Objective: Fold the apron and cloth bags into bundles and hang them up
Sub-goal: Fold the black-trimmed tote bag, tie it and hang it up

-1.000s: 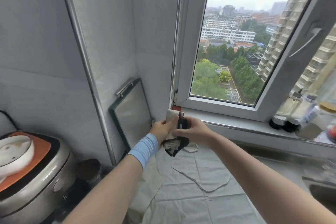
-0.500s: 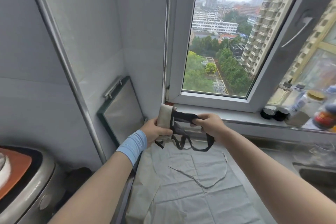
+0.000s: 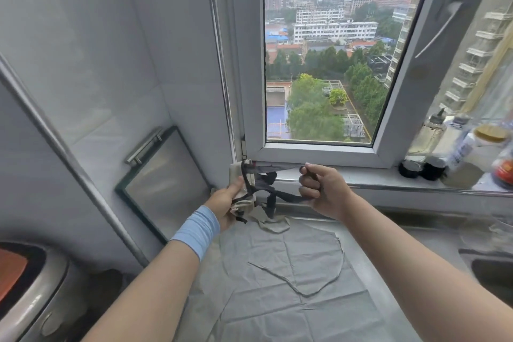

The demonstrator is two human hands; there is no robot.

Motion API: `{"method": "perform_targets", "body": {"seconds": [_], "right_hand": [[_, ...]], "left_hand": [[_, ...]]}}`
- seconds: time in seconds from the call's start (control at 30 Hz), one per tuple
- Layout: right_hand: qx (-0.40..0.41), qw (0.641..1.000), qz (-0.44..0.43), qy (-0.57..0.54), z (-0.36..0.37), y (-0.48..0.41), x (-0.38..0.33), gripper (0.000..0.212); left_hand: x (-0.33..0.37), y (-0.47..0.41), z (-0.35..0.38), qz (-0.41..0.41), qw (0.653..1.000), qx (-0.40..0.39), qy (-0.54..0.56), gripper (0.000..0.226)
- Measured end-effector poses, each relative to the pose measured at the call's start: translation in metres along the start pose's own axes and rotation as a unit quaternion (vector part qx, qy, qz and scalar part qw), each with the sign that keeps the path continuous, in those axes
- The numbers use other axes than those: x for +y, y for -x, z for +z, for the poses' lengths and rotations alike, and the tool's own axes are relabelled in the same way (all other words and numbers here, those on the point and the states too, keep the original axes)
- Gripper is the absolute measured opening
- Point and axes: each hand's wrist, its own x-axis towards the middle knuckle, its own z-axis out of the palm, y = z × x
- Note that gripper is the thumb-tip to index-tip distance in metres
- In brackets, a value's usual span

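Beige cloth, rolled into a tight bundle (image 3: 236,173), sits gripped in a person's left hand (image 3: 223,204) by the lower corner of the kitchen window frame (image 3: 319,153), while the right hand (image 3: 326,193) pinches the bundle's black straps (image 3: 270,189) and holds them stretched out to the side. That one bundle looks folded but not yet tied off or hung. A grey cloth piece (image 3: 291,300), apron or bag I cannot tell, lies spread flat and unfolded on the counter below, so most of the job appears to remain.
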Motion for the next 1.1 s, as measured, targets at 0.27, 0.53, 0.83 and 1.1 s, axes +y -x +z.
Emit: {"method": "perform_targets", "body": {"seconds": [0.27,0.53,0.83,1.1], "right_hand": [[-0.087,0.961,0.121,0.232,-0.018,-0.006,0.019,0.026],[-0.018,0.905,0.097,0.414,-0.008,-0.019,0.042,0.017],[0.083,0.920,0.059,0.377,-0.007,-0.022,0.039,0.030],[0.035,0.911,0.084,0.402,0.005,-0.011,0.047,0.026]], "left_hand": [[-0.003,-0.001,0.027,-0.052,0.996,-0.062,0.047,0.029],[-0.015,0.001,0.047,-0.120,0.988,-0.100,0.010,0.038],[-0.025,0.013,0.041,-0.139,0.987,-0.085,0.017,0.034],[-0.044,0.019,0.025,-0.110,0.984,-0.122,0.064,0.053]]}}
